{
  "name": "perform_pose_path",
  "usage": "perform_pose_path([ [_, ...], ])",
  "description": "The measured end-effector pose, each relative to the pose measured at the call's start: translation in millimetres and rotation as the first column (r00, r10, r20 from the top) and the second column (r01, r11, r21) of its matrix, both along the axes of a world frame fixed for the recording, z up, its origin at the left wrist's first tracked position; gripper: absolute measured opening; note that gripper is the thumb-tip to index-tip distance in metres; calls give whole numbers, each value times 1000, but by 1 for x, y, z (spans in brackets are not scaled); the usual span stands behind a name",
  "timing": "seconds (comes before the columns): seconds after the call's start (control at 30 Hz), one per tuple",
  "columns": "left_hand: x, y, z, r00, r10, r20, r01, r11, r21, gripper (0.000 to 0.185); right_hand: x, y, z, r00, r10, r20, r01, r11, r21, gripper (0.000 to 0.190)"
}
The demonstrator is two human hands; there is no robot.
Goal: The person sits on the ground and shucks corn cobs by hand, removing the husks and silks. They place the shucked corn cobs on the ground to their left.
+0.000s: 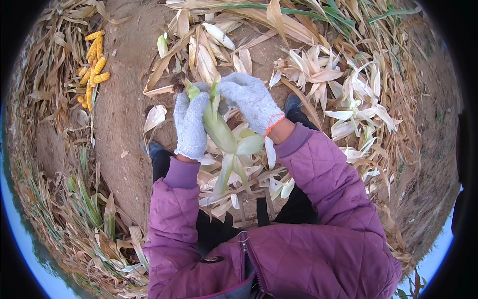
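Observation:
An ear of corn in pale green husk (pixel 220 132) lies slantwise between my two gloved hands, its tip pointing away from me. Several husk leaves are folded back at its near end. My left hand (pixel 191 121), in a white knit glove, grips the ear near the tip, where dark brown silk (pixel 179 86) pokes out. My right hand (pixel 249 100), in a matching glove with an orange cuff edge, pinches the husk at the top of the ear; its fingertips are partly hidden. Any kernels on this ear are covered.
Bare yellow corn cobs (pixel 92 71) form a small pile at the left, by dry stalks (pixel 52 71). Peeled husks (pixel 317 71) litter the soil ahead and to the right. Another husked ear (pixel 219 36) lies farther off. My shoes (pixel 293 102) flank the work area.

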State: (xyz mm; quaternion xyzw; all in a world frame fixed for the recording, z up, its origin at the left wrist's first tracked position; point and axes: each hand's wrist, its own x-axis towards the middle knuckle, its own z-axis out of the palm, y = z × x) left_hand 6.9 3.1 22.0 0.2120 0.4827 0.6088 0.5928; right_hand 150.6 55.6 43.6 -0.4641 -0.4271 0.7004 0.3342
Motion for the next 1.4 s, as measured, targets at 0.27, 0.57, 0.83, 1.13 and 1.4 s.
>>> perform_pose_path([
  [0.27,-20,7,-13,967,120,223,-110,992,-54,31,-5,-2,1,993,5,-116,-5,1000,1,14],
  [0.57,-54,20,4,924,372,87,-363,926,-104,39,6,5,15,830,380,409,-462,879,120,22],
  [0.83,-95,19,8,894,434,110,-436,900,-3,44,26,0,-2,536,511,672,-768,625,137,30],
  [1.13,-99,21,22,809,578,110,-579,815,-27,44,37,6,-14,398,549,735,-782,622,-41,44],
  [1.4,-78,17,20,909,282,-307,-286,958,33,40,34,18,-21,566,-102,818,-465,780,419,36],
])
